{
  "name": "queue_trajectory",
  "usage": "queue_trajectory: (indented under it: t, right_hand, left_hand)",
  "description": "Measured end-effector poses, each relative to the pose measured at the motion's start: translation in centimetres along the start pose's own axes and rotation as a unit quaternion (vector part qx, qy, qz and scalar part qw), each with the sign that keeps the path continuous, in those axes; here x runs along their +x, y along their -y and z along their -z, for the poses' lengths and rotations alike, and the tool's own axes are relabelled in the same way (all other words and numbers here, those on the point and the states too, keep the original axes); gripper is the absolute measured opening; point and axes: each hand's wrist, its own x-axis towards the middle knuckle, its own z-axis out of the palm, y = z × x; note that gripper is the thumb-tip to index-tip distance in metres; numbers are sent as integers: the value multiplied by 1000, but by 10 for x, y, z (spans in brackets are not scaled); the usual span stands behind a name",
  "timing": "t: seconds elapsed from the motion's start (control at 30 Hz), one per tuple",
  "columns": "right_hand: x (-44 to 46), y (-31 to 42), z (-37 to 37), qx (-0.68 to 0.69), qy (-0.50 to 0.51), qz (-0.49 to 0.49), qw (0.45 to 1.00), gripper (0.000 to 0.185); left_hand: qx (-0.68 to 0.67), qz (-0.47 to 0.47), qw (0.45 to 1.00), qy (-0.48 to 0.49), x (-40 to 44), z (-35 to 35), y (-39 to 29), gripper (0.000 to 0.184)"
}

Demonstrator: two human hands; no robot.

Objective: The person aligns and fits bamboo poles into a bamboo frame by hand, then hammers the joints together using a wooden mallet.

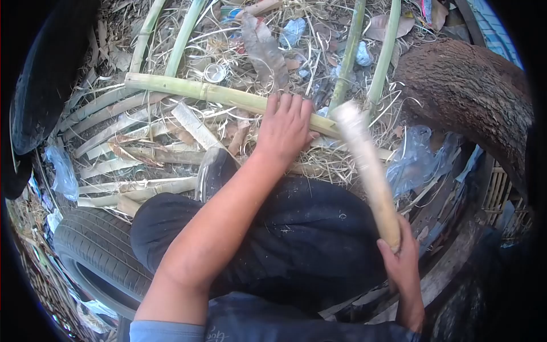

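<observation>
My left hand (286, 126) is closed over a green bamboo crosspiece (213, 93) that lies across the view. Pairs of bamboo strips run away from it, among them a left strip (185, 37) and a right strip (384, 57). In my right hand (401, 259) is a thick, pale wooden stick (373, 176), gripped by its lower end. Its upper end is blurred and overlaps the right end of the crosspiece; whether they touch I cannot tell.
A thick bark-covered log (467, 91) lies at the right. On the left are cut bamboo slats (114, 134) and a tire (102, 251) beside my leg. Shavings, dry leaves, a clear plastic bag (413, 159) and scraps cover the ground. My shoe (215, 171) is below the crosspiece.
</observation>
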Motion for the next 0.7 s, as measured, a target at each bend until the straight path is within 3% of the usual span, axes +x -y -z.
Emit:
queue_trajectory:
  t: [0.17, 0.3, 0.5, 0.7]
  right_hand:
    - [-19, -22, -10, 119, -87, -45, 988, 63]
    - [-20, -18, -19, 85, -66, -28, 994, 62]
    - [-27, -24, -21, 118, -113, -38, 986, 62]
    - [-28, -32, -23, 136, -112, -58, 983, 61]
  left_hand:
    - [15, -7, 1000, -9, -2, -1, -3, 55]
    - [13, -20, 999, -25, -2, -1, -2, 54]
    - [18, -20, 1000, 2, 2, 6, -4, 53]
    - [17, -36, 997, -66, 6, 7, -3, 53]
